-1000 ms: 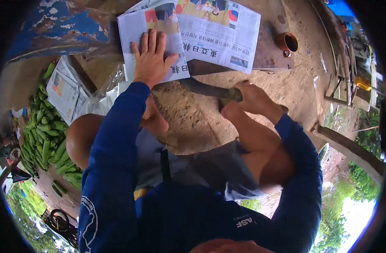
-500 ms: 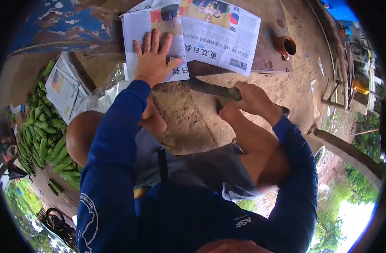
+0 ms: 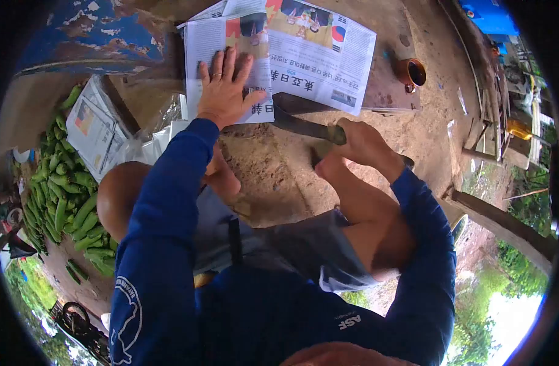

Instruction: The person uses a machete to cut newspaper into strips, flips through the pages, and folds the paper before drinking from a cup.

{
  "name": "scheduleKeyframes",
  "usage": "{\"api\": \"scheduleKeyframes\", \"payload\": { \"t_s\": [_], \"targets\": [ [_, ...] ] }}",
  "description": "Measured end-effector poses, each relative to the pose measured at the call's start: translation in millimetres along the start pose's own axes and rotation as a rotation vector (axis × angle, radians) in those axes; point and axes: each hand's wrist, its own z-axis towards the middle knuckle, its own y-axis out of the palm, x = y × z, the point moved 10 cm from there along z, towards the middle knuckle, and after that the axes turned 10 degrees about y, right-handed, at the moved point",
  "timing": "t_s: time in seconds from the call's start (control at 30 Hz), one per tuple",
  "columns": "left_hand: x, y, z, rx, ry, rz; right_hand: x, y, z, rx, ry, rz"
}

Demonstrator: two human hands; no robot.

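The fingers of the left hand (image 3: 223,100) are spreading flat and gripping nothing, pressing the folded newspaper (image 3: 322,70) onto the low table (image 3: 384,96), while the right hand's (image 3: 363,141) are clenching the handle of a long knife (image 3: 301,126). The fold is already lying in place and the blade is reaching its edge, but I cannot tell how much is cut or left uncut. Both forearms are angling forward, the right elbow bending outward.
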Motion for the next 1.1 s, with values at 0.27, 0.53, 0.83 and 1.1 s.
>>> {"api": "scheduleKeyframes", "payload": {
  "t_s": [0.27,0.53,0.83,1.1],
  "targets": [
    [4,-2,2,0.094,0.067,-0.006,-1,-24,-6,0.022,0.009,0.012],
    [8,-4,-1,0.043,0.087,-0.028,3,3,2,-0.022,0.01,0.086],
    [14,-6,6,0.026,0.141,-0.024,14,-16,-8,-0.031,0.03,0.127],
    [7,-11,11,0.12,0.136,-0.095,18,8,-10,-0.04,0.008,0.214]
  ]
}}
